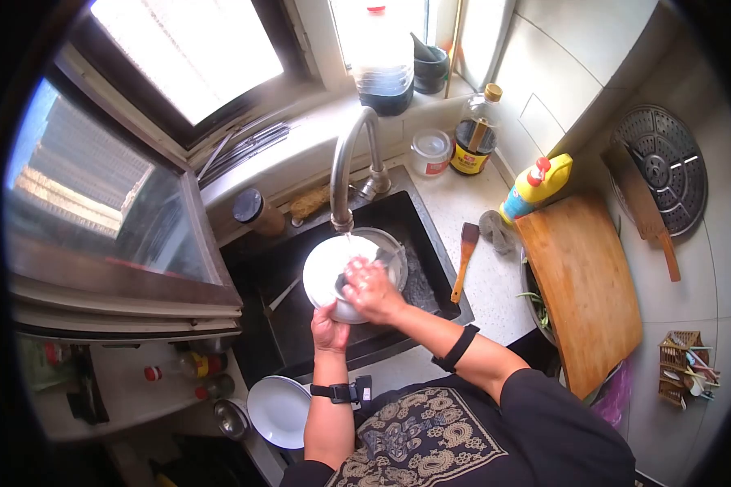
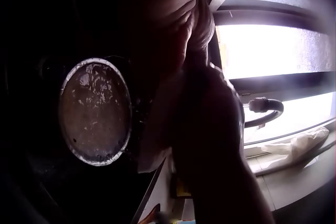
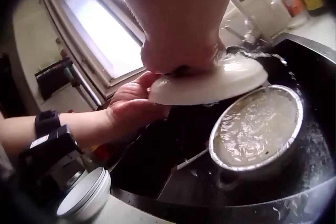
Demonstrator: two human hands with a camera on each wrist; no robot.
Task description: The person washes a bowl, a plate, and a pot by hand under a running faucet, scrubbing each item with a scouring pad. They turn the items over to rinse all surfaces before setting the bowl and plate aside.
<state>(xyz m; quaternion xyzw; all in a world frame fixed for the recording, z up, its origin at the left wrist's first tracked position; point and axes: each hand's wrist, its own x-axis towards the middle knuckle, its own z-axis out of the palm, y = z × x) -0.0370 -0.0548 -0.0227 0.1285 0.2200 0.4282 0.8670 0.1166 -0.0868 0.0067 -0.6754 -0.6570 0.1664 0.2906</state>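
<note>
Left hand (image 1: 330,329) grips the white dish (image 1: 320,272) by its near rim, under the faucet (image 1: 341,174) — keep it steady. Right hand (image 1: 372,292) touches its upper face — curl and hold unclear; rub evenly outward.

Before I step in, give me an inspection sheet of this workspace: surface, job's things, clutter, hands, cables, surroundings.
Surface: pale counter around a dark sink.
Job's things: dish under the running tap; water-filled basin in the sink.
Clutter: spatula, scourer, yellow bottle and board to the right; stacked bowls near the left arm.
Hands: left hand holds the dish's edge; right hand is at its inside, grip unclear.
Cables: nothing seen.
Surroundings: open window at left; cleaver on the right wall.
</note>
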